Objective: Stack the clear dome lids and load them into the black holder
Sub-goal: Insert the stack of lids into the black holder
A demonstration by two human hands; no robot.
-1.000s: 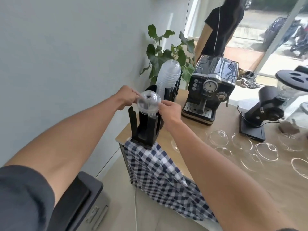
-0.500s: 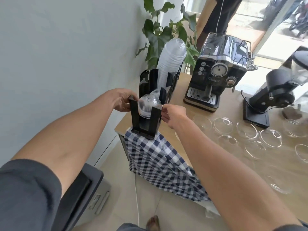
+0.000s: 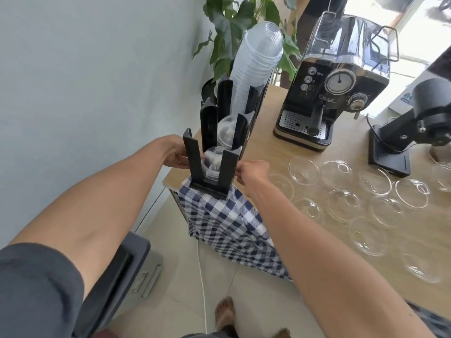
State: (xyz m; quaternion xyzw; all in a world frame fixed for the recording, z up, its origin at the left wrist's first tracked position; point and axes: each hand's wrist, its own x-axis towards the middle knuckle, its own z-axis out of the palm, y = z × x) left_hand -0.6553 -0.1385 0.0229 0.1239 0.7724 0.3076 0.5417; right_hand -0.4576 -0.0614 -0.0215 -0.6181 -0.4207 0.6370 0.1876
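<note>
- Since a second ago the small lid stack (image 3: pixel 211 163) has gone from above the posts to low between them, in the nearest bay of the black holder (image 3: pixel 207 167), close to the base; my view has also tipped downward, so a bare foot now shows on the floor
- My left hand (image 3: pixel 176 154) sits just beside the near-left post with fingers curled toward the stack's rim; my right hand (image 3: pixel 251 170) is just right of the near-right post, fingertips pinched together toward the same rim; the posts hide the contact itself, so I cannot tell whether either hand has hold of the lids or has let go
- What matters for the coming move: the bay's long axis stands upright, so anything goes in from the top, down between the posts; the loose dome lids (image 3: pixel 341 198) lie spread on the table (image 3: pixel 268 113) to the right of the holder, nearer my right hand; I judge that hand should fetch them
- A tall lid stack (image 3: pixel 253 62) fills the far bay, and a short one sits in the middle bay
- Writing: the espresso machine (image 3: pixel 334 93) carries a small nameplate under its gauge; too blurred for me to read
</note>
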